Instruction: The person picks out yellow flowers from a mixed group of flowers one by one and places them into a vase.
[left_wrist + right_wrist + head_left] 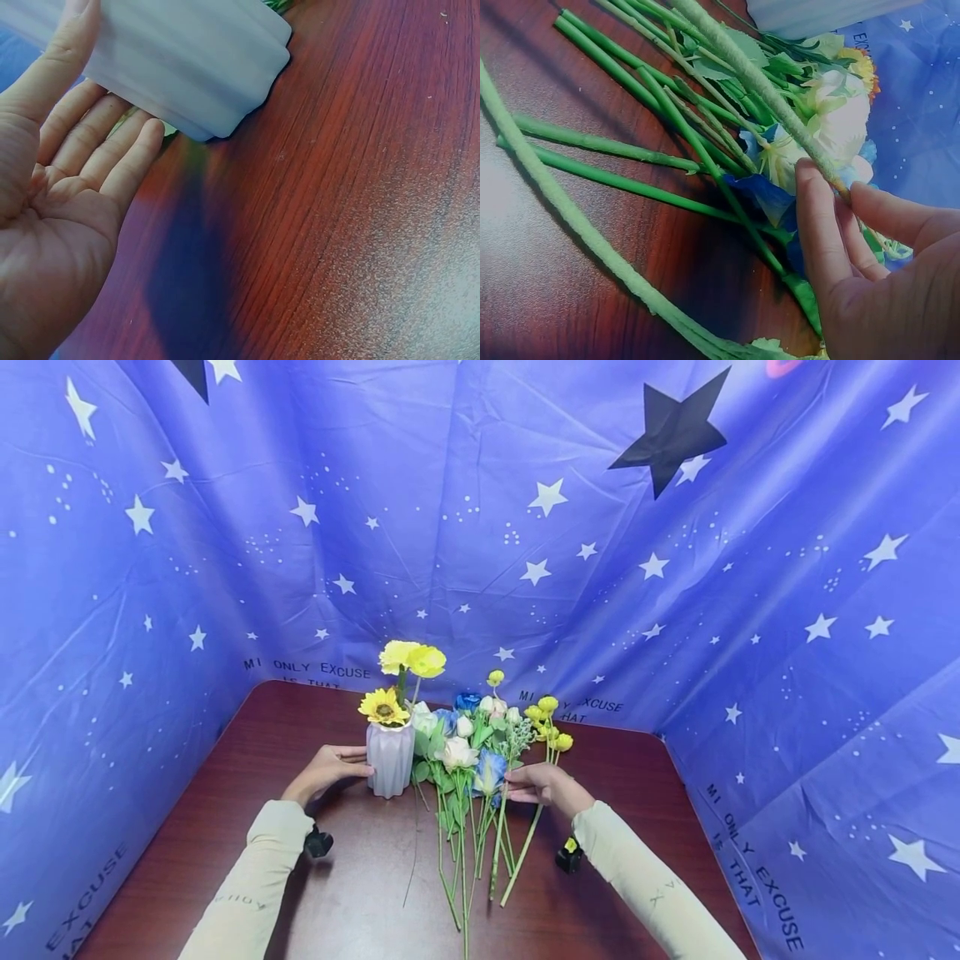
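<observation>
A pale, pleated vase (390, 762) stands upright on the left, holding a sunflower (383, 706) and two taller yellow flowers (425, 662). My left hand (330, 772) is at its left side. The thumb touches the near face and the fairly straight fingers (90, 139) reach behind the vase, their tips partly hidden. My right hand (551, 787) pinches a green flower stem (757, 90) between thumb and index finger. Which bloom tops that stem, I cannot tell. Beneath it lie white, blue and pink flowers, including a cream rose (457, 753).
Several small yellow button-like flowers (548, 704) lie to the right of the pile. Cut stems (467, 877) point toward the front edge of the brown wooden table (360, 893). Blue star-print cloth (480, 527) surrounds the table at the back and sides.
</observation>
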The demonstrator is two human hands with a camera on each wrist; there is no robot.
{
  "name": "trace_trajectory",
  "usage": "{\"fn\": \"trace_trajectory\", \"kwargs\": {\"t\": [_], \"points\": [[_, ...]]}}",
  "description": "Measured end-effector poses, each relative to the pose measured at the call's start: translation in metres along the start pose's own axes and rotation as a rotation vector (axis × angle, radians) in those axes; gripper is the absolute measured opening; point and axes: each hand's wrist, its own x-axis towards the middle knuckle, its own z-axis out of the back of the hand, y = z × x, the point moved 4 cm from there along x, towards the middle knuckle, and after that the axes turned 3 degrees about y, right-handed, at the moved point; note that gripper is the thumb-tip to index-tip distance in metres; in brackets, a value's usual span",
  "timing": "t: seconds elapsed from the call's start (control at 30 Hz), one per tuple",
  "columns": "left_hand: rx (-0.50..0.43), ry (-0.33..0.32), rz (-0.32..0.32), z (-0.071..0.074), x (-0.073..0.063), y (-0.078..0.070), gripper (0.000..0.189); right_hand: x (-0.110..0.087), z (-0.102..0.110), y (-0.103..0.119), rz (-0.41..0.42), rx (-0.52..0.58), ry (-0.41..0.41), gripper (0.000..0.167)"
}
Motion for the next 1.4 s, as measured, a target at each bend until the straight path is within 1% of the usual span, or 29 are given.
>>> {"fn": "trace_trajectory", "kwargs": {"t": [0.17, 0.3, 0.47, 0.53, 0.63, 0.87, 0.93, 1.03, 1.23, 1.4], "points": [[-0.016, -0.007, 0.012, 0.000, 0.000, 0.002, 0.063, 0.000, 0.001, 0.002, 0.000, 0.042, 0.012, 0.009], [-0.027, -0.005, 0.015, 0.000, -0.001, 0.003, 0.063, -0.003, 0.001, 0.004, 0.008, 0.061, 0.032, 0.013], [-0.018, 0.012, 0.006, 0.000, -0.003, 0.004, 0.065, -0.006, 0.003, 0.007, 0.017, 0.073, 0.069, 0.012], [-0.013, 0.020, 0.005, 0.000, -0.003, 0.004, 0.066, -0.007, 0.003, 0.008, 0.014, 0.065, 0.078, 0.013], [-0.015, 0.014, 0.011, -0.001, -0.004, 0.003, 0.067, -0.007, 0.005, 0.009, 0.012, 0.034, 0.084, 0.017], [-0.007, 0.013, 0.009, -0.001, -0.007, 0.000, 0.066, -0.007, 0.007, 0.015, -0.012, -0.038, 0.083, 0.016], [-0.010, 0.015, 0.007, -0.001, -0.006, 0.000, 0.066, -0.008, 0.007, 0.016, -0.005, -0.050, 0.092, 0.020], [-0.013, 0.018, 0.008, -0.001, -0.006, 0.000, 0.066, -0.009, 0.006, 0.016, 0.006, -0.056, 0.093, 0.021], [-0.015, 0.016, 0.014, 0.000, -0.005, 0.000, 0.067, -0.016, 0.007, 0.020, 0.052, -0.064, 0.107, 0.012], [-0.011, 0.014, 0.022, 0.002, -0.004, 0.000, 0.067, -0.020, 0.009, 0.027, 0.091, -0.043, 0.113, 0.025]]}}
